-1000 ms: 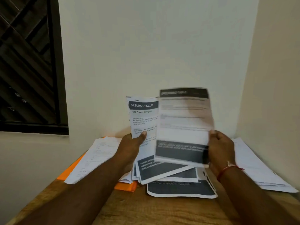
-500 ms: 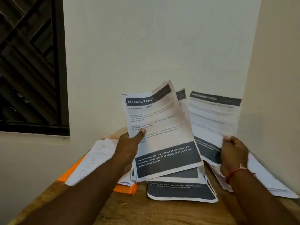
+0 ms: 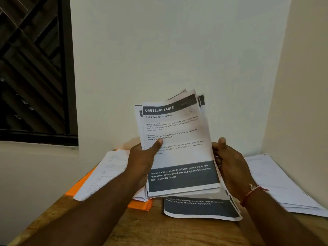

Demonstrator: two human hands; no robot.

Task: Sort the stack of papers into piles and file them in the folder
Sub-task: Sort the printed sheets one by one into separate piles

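held sheets (image 3: 177, 150): white, dark grey header band and footer block, white lettering | folder (image 3: 140, 205) below-left of grip: orange | table (image 3: 159, 231) beneath grip: brown wood grain | wrist thread (image 3: 252, 192) right of grip: red

**Paper, folder and hand count**

Two bare hands: left hand (image 3: 142, 162) and right hand (image 3: 230, 166). One fanned stack of printed white sheets (image 3: 177, 139), its sheets too overlapped to count. Three paper piles on one wooden table (image 3: 177, 233): left pile (image 3: 104, 173), middle pile (image 3: 200, 208) and right pile (image 3: 271, 181). One flat orange folder (image 3: 140, 204).
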